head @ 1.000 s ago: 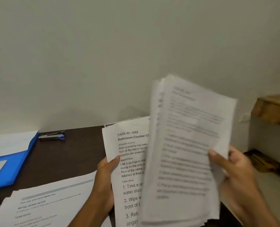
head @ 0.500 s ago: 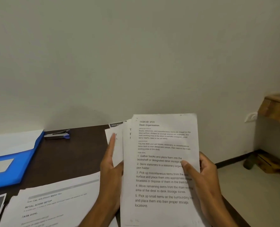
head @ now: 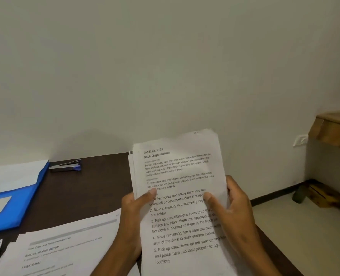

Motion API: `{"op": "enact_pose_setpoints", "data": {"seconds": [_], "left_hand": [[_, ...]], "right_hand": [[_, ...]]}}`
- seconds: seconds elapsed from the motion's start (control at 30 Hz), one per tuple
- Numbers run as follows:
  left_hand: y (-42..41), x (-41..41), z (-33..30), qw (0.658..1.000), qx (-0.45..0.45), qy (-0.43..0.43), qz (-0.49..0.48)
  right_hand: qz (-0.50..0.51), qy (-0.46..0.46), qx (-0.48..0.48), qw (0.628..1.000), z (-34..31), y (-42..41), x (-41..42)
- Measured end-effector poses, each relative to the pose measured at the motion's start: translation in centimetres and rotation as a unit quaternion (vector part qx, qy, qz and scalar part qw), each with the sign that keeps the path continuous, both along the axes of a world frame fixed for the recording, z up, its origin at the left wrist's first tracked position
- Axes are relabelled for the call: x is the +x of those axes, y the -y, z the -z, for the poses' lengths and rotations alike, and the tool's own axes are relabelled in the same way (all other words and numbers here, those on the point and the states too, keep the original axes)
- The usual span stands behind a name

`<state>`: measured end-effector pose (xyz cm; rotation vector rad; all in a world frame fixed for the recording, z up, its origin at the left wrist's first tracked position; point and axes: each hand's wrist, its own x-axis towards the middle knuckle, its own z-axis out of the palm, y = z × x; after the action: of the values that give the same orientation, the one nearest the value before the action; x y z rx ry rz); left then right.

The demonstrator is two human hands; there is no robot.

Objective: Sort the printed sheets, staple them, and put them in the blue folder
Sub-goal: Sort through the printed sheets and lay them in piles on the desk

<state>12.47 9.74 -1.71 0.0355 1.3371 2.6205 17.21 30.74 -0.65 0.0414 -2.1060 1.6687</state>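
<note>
- The stack of printed sheets (head: 182, 198) is held upright between both hands, squared into one bundle; a second ago it was split, one sheet in the left hand and a blurred sheaf in the right.
- The left hand (head: 132, 218) grips the stack's left edge, thumb curled over the front page. Half a second ago that hand's fingers stood straight against the pages behind; now they are tucked out of sight.
- The right hand (head: 232, 212) grips the right edge, thumb pressed on the print, fingers wrapped behind.
- The front page reads "TASK ID: 2721", "Desk Organization", then numbered steps: "Gather books and place them into the bookshelf or designated desk storage", "2. Store stationery in a stationery...", "3. Pick up miscellaneous items", "4. Move remaining items", "5. Pick up small items on the surrounding...".
- Just left of the left hand and lower, loose sheets (head: 65, 250) lie flat on the dark desk (head: 89, 188); "INITIAL SCENE SETUP" and "TASK GOAL" can be read, the finer lines cannot.
- Further left of that hand lies the blue folder (head: 15, 210), open, with white paper resting on it.
- Beyond the left hand, up by the wall, sits the stapler (head: 65, 166), silver with a blue end, just beside the folder's far corner.
- Well to the right of the right hand, a wooden shelf (head: 334, 128) juts from the wall, with a white socket (head: 300, 140) beside it.
</note>
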Motion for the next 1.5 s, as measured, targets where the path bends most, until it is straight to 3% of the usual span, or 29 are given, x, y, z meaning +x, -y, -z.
{"op": "enact_pose_setpoints", "data": {"seconds": [0.13,0.27,0.37,0.43,0.5,0.63,0.77,0.87,1.0,1.27,1.5], "left_hand": [[0.8,0.2,-0.2,0.999,0.002,0.043,0.027],[0.8,0.4,-0.5,0.997,-0.002,0.051,0.06],[0.8,0.6,-0.8,0.996,0.026,0.061,0.055],[1.0,0.5,-0.9,0.995,0.055,0.077,0.04],[1.2,0.3,-0.7,0.992,0.083,0.094,0.024],[1.3,0.0,-0.5,0.987,0.114,0.112,-0.002],[1.3,0.0,-0.7,0.986,0.127,0.111,-0.014],[1.3,0.2,-0.9,0.986,0.129,0.107,-0.013],[1.1,0.7,-1.6,0.99,0.091,0.105,0.01],[1.3,0.8,-1.8,0.991,0.071,0.116,0.008],[1.4,0.7,-1.9,0.991,0.073,0.111,0.005]], "right_hand": [[-0.088,0.029,0.081,0.992,-1.7,-1.3,-0.4],[-0.096,0.049,0.176,0.978,-1.8,-1.9,-0.8],[-0.022,0.001,0.097,0.995,-1.5,-2.4,-1.5],[0.112,-0.045,0.112,0.986,-1.1,-3.7,-1.8],[0.162,-0.026,0.141,0.976,-0.2,-4.7,-2.0],[0.031,0.095,0.051,0.994,1.7,-5.2,-1.7],[-0.048,0.1,0.078,0.991,1.2,-4.6,-1.5],[-0.033,0.044,0.103,0.993,-0.1,-4.0,-1.9],[-0.021,0.0,0.062,0.998,-1.2,-4.1,-2.5],[0.024,-0.029,0.06,0.997,-0.1,-3.8,-2.8],[0.035,-0.057,-0.036,0.997,0.9,-4.7,-2.5]]}}
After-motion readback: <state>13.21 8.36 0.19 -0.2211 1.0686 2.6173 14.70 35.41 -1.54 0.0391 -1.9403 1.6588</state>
